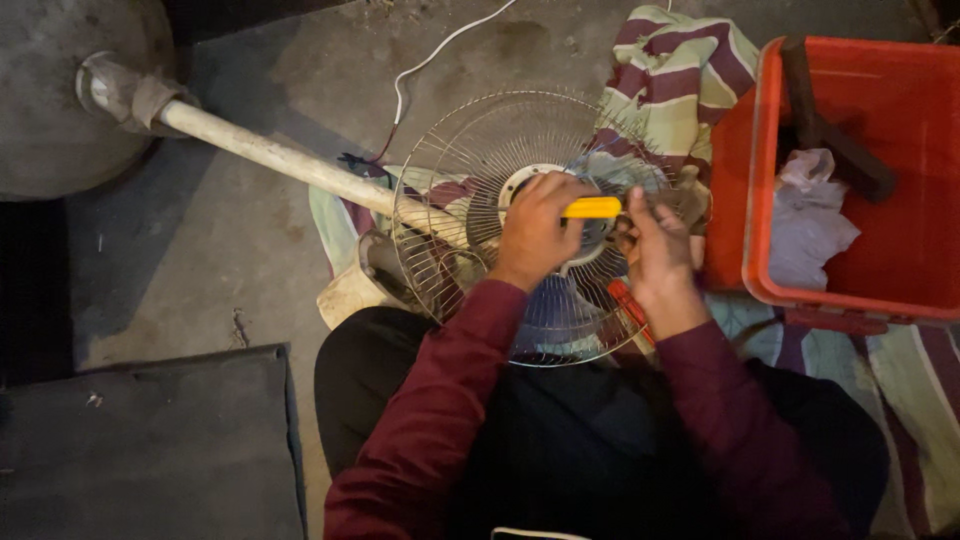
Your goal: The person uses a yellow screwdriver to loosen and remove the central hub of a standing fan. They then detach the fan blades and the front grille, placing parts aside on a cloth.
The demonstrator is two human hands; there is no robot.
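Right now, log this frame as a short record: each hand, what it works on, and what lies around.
left hand: gripping a yellow tool at the fan hub
right hand: at the hub beside the tool tip; grip unclear
fan: lying on its side, wire guard up, white pole toward a round base
cloth: striped, under the fan
crate: red, right of the fan, holding a rag

The fan guard (470, 190) is thin shiny metal wire, and the tool handle (592, 208) over it is smooth yellow plastic. The crate (905, 300) is glossy red plastic, the striped cloth (670, 70) soft and matt. The floor (240, 240) is rough grey concrete.
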